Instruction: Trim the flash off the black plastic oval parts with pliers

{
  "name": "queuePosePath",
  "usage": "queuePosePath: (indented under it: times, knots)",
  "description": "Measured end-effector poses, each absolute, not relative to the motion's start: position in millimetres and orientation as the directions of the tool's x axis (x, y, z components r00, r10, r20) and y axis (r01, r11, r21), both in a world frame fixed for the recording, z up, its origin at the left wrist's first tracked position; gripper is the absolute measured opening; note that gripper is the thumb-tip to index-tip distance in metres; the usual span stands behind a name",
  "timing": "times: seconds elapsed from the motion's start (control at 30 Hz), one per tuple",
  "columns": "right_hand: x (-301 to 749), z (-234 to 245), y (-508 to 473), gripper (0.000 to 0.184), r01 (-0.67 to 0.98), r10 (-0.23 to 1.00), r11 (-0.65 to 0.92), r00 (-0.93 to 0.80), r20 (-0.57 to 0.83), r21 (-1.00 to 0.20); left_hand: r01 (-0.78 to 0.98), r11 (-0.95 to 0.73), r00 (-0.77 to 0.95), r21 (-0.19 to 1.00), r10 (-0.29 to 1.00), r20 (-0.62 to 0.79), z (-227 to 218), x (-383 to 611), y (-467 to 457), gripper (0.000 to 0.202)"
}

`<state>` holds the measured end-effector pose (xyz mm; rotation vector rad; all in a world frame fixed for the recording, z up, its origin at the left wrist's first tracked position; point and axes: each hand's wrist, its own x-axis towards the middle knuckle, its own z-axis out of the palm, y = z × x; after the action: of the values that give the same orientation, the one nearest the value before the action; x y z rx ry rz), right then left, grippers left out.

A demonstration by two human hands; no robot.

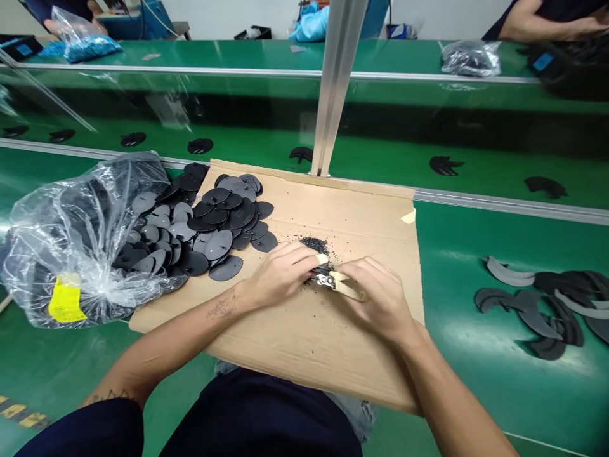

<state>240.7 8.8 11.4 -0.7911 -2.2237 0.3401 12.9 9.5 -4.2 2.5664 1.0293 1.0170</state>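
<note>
**Ctr frame, on cardboard sheet (333, 343).** Holds left hand (280, 274) curled, thumb and forefinger pinched on small dark part (316, 273). Part mostly hidden by fingers, so shape not discernible. Wears pale cot on one fingertip (323, 259). Closes right hand (383, 298) fully round cream handles of nippers (341, 284). Metal head points left and meets small dark part betw. the two hands. Cannot tell whether jaws bite or only rest.

**Just above hands.** Scatter of black trimmings (314, 244) on the cardboard.

**Upper left of sheet.** Heap of black oval discs (223, 219), overlapping, partly inside mouth of clear plastic bag (61, 228) at left of frame. Yellow label (64, 298) on bag's lower part.

**Behind sheet.** Aluminium post (335, 82), upright. Green conveyor belt (404, 143) across upper frame, w/ single black parts (446, 165) lying well apart.

**Right of frame, on green table (457, 266).** Loose cluster of curved black and grey strips (547, 304), well apart from both hands.

**Top edge.** Bag of blue pieces (83, 46) upper left. Bag of dark pieces (471, 58) upper right. Another person's arm (547, 22) in upper right corner.
</note>
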Motion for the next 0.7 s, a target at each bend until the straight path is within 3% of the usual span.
queuePosePath:
  times: [0.07, 0.17, 0.27, 0.4, 0.7]
  knots:
    - [239, 12, 8, 0.013, 0.418, 0.608, 0.794, -0.534, 0.588, -0.442, 0.586, -0.734, 0.559, 0.344, 0.673, 0.484, -4, 12, 10, 0.031]
    - [240, 14, 7, 0.019, 0.375, 0.635, 0.773, -0.486, 0.601, -0.512, 0.595, -0.722, 0.543, 0.353, 0.685, 0.485, -3, 12, 11, 0.036]
    - [244, 13, 10, 0.024, 0.418, 0.695, 0.719, -0.41, 0.59, -0.556, 0.538, -0.701, 0.456, 0.467, 0.709, 0.539, -4, 10, 13, 0.036]
    - [250, 7, 18, 0.021, 0.581, 0.715, 0.69, -0.458, 0.528, -0.431, 0.39, -0.661, 0.37, 0.641, 0.75, 0.548, -3, 8, 15, 0.033]
    - [251, 3, 18, 0.021, 0.607, 0.671, 0.727, -0.527, 0.522, -0.321, 0.161, -0.516, 0.331, 0.841, 0.831, 0.447, -6, 14, 13, 0.02]
